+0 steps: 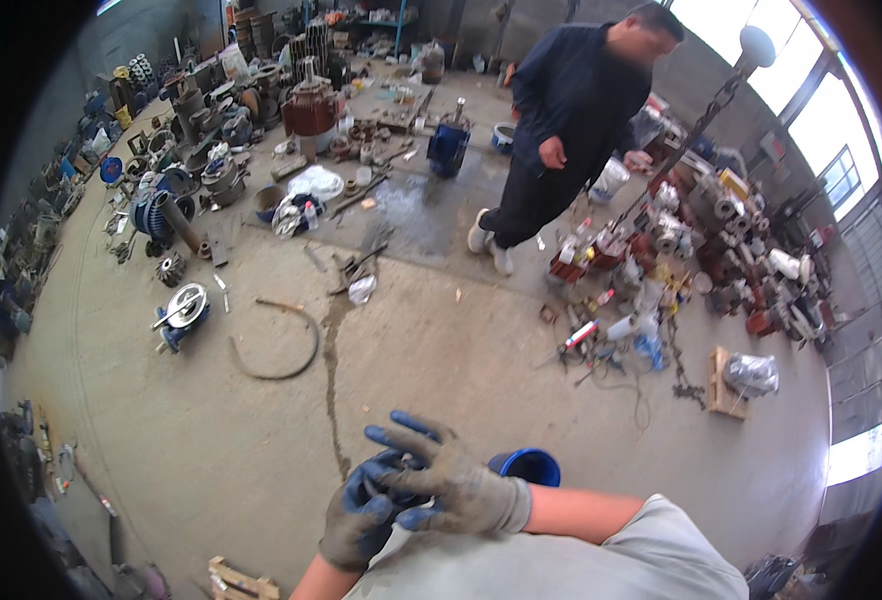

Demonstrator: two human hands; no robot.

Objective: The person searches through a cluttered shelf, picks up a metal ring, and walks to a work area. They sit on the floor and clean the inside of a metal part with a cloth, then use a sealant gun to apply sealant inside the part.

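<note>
Both my hands wear grey work gloves with blue-coated palms and fingers, and they meet close in front of my body. My left hand [358,514] has its fingers curled around something dark, mostly hidden between the gloves. Over it lies my right hand [456,476], its upper fingers spread and its thumb side against the left glove; whether it also grips the dark thing cannot be told. A blue bucket [553,469] stands on the floor just beyond my right wrist.
A person in dark clothes [568,112] walks ahead on the right. A chain with a hook [711,105] hangs there. A hose [313,352], a blue pump part [173,330] and a blue motor [448,146] lie or stand on the concrete floor. Piled machine parts [741,225] line the right side.
</note>
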